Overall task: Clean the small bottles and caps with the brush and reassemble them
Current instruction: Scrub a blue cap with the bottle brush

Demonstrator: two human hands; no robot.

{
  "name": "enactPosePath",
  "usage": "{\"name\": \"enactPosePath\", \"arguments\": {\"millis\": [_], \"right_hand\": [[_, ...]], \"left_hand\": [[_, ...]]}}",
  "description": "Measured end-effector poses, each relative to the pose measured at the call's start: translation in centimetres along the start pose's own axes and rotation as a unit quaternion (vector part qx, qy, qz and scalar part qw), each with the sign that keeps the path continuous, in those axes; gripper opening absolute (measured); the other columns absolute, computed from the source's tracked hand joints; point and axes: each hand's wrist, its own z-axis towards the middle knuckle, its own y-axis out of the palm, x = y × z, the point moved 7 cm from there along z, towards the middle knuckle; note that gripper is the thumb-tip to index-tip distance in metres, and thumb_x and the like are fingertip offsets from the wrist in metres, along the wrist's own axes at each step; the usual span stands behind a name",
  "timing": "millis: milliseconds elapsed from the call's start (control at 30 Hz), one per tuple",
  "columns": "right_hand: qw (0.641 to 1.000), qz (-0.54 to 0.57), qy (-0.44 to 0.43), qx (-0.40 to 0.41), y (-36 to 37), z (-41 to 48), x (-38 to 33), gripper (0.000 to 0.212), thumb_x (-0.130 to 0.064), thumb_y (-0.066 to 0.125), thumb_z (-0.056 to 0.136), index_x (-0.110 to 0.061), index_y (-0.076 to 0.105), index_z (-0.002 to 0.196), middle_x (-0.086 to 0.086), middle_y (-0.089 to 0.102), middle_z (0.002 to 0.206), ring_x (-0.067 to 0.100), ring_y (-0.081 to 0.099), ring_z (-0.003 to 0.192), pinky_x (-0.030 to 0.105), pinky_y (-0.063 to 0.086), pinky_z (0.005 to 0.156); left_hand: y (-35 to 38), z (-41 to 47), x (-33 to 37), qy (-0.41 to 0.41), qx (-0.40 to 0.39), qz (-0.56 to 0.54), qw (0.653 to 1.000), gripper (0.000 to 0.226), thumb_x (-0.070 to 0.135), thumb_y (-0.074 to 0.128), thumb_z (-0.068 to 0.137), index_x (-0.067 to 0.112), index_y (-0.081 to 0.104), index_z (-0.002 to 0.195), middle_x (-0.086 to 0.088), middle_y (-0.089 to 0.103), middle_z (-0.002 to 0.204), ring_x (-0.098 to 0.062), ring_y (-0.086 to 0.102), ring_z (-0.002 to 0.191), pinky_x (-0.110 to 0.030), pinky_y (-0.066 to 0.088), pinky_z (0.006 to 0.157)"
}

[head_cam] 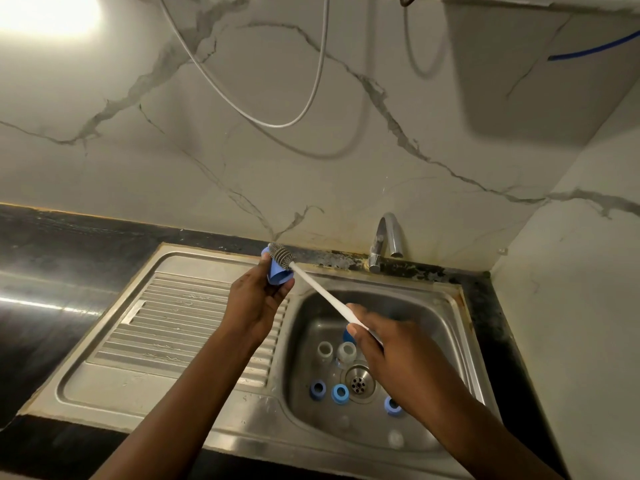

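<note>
Brush (319,289) slants up-left from gripping right hand (391,351) to blue cap (277,276) pinched in left hand (256,299).

**Blues and greys at the sink**

The cap (277,274) at the brush head is pale blue. The brush (322,289) has dark grey bristles on a plain white handle. In the dull silver sink (415,311), three more caps (340,393) show that same blue, and the small bottles (325,351) look cloudy white. The drainboard (180,327) is steel, striped with ribs. The countertop (52,244) is glossy black, the wall (311,174) off-white marble with grey veins. A white cable (277,126) and a blue hose (595,48) hang above.
</note>
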Motion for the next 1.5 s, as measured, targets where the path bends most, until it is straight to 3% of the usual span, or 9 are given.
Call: {"name": "enactPosePath", "arguments": {"millis": [167, 333, 567, 767, 1000, 1167, 1300, 1400, 1500], "right_hand": [[1.000, 0.004, -0.005, 0.011, -0.2, 1.6, -0.6, 0.045, -0.050, 0.046, 0.106, -0.039, 0.049, 0.150, -0.008, 0.063, 0.069, 0.010, 0.066, 0.059, 0.029, 0.057, 0.055], [0.999, 0.029, -0.015, -0.015, -0.2, 1.1, -0.3, 0.044, -0.045, 0.047, 0.107, -0.037, 0.050, 0.150, -0.011, 0.059, 0.063, 0.001, 0.063, 0.058, 0.018, 0.048, 0.050], [1.000, 0.000, -0.011, -0.017, -0.5, -0.1, 0.5, 0.046, -0.050, 0.043, 0.106, -0.042, 0.046, 0.152, -0.009, 0.057, 0.061, -0.002, 0.062, 0.059, 0.018, 0.047, 0.049], [0.999, -0.005, -0.010, 0.041, -1.1, 2.0, 0.0, 0.050, -0.049, 0.047, 0.106, -0.036, 0.046, 0.154, -0.006, 0.076, 0.102, 0.002, 0.069, 0.073, 0.021, 0.061, 0.069], [1.000, 0.010, -0.011, -0.007, -0.2, -0.6, 0.4, 0.046, -0.050, 0.042, 0.107, -0.046, 0.041, 0.152, -0.006, 0.060, 0.063, 0.000, 0.063, 0.060, 0.020, 0.048, 0.049], [1.000, 0.002, 0.002, -0.002, -0.4, -0.3, 0.7, 0.048, -0.052, 0.041, 0.106, -0.045, 0.041, 0.153, -0.002, 0.062, 0.064, 0.010, 0.063, 0.057, 0.023, 0.051, 0.050], [0.999, -0.018, -0.012, 0.035, -1.4, 0.8, -0.1, 0.049, -0.048, 0.044, 0.106, -0.038, 0.043, 0.154, -0.012, 0.065, 0.075, 0.004, 0.063, 0.057, 0.017, 0.053, 0.055], [0.997, -0.053, -0.025, 0.052, -1.9, 1.1, -0.3, 0.050, -0.048, 0.044, 0.107, -0.037, 0.041, 0.156, -0.011, 0.073, 0.094, 0.003, 0.068, 0.069, 0.019, 0.060, 0.066], [0.994, -0.083, -0.042, 0.049, -1.7, 1.1, -0.4, 0.051, -0.049, 0.040, 0.107, -0.038, 0.037, 0.157, -0.009, 0.073, 0.092, 0.004, 0.068, 0.070, 0.023, 0.061, 0.068]], "left_hand": [[-0.1, -0.1, -0.5, -0.005, -0.007, 0.010, 1.000, 0.033, 0.027, 0.064, 0.103, 0.000, 0.066, 0.123, -0.021, 0.075, 0.114, -0.029, 0.076, 0.100, -0.039, 0.066, 0.086], [-1.0, 1.1, 1.6, 0.011, 0.019, -0.018, 1.000, 0.032, 0.021, 0.063, 0.104, -0.004, 0.062, 0.124, -0.025, 0.072, 0.120, -0.033, 0.075, 0.103, -0.043, 0.065, 0.086], [-0.9, 0.7, 1.4, 0.008, 0.024, -0.047, 0.999, 0.040, 0.024, 0.062, 0.105, -0.004, 0.057, 0.133, -0.025, 0.070, 0.122, -0.031, 0.075, 0.098, -0.040, 0.066, 0.083], [2.0, -1.1, -0.8, -0.023, -0.023, -0.047, 0.998, 0.028, 0.025, 0.059, 0.107, 0.000, 0.060, 0.121, -0.019, 0.079, 0.090, -0.028, 0.080, 0.079, -0.035, 0.065, 0.065], [0.3, 1.1, 2.0, -0.002, 0.009, -0.115, 0.993, 0.032, 0.024, 0.056, 0.109, -0.002, 0.058, 0.128, -0.025, 0.070, 0.119, -0.030, 0.078, 0.090, -0.041, 0.067, 0.080], [0.6, 0.8, 1.2, -0.019, -0.004, -0.102, 0.995, 0.035, 0.026, 0.056, 0.109, -0.001, 0.058, 0.130, -0.023, 0.073, 0.117, -0.029, 0.077, 0.095, -0.040, 0.065, 0.084], [1.5, 0.0, 0.1, -0.050, -0.039, -0.077, 0.995, 0.035, 0.026, 0.054, 0.109, 0.000, 0.057, 0.132, -0.025, 0.076, 0.114, -0.033, 0.078, 0.099, -0.043, 0.065, 0.086], [1.3, 0.0, 0.2, -0.060, -0.038, -0.021, 0.997, 0.038, 0.029, 0.058, 0.108, 0.003, 0.057, 0.136, -0.025, 0.071, 0.122, -0.035, 0.074, 0.107, -0.047, 0.063, 0.092], [1.1, -0.2, 0.6, -0.063, -0.027, 0.057, 0.996, 0.045, 0.037, 0.067, 0.100, 0.006, 0.061, 0.131, -0.019, 0.067, 0.117, -0.029, 0.070, 0.099, -0.039, 0.061, 0.089]]}}
